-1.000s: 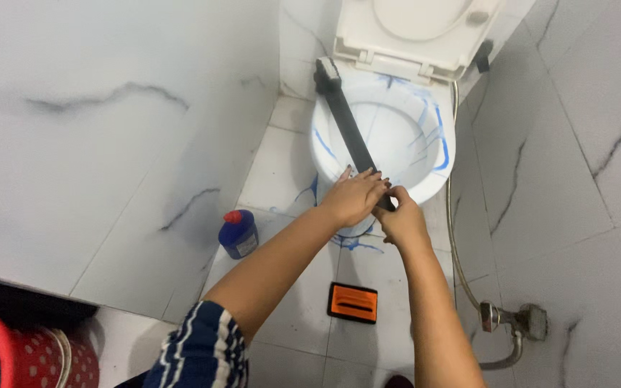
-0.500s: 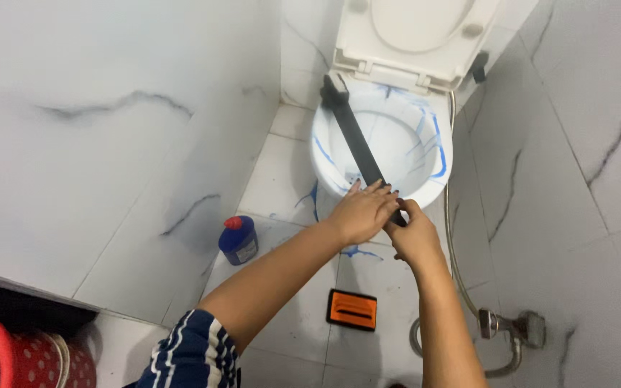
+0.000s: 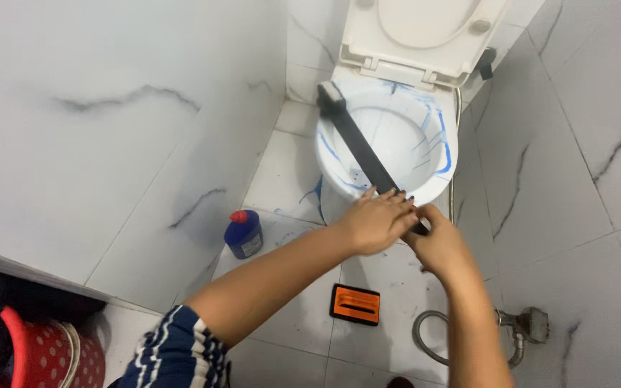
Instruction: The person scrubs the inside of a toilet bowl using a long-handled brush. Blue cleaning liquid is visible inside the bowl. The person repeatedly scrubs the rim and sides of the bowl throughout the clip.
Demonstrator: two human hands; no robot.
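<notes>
Fingers of the left hand [image 3: 379,221] lie flat and together over the near end of a long dark brush handle [image 3: 362,149], while the right hand [image 3: 441,243] is clamped around that end. Since a moment ago both hands have drawn back toward the bowl's front rim, and the brush head [image 3: 330,96] has stayed scrubbing the toilet bowl's [image 3: 436,179] back-left rim. A blue bottle [image 3: 244,233] stands on the floor to the left.

A squat blue plastic bottle with a red cap [image 3: 244,233] stood upright on the white floor tiles, near the left wall and left of the toilet base. A pale label [image 3: 250,246] wrapped its lower front; no signs or screens showed
</notes>
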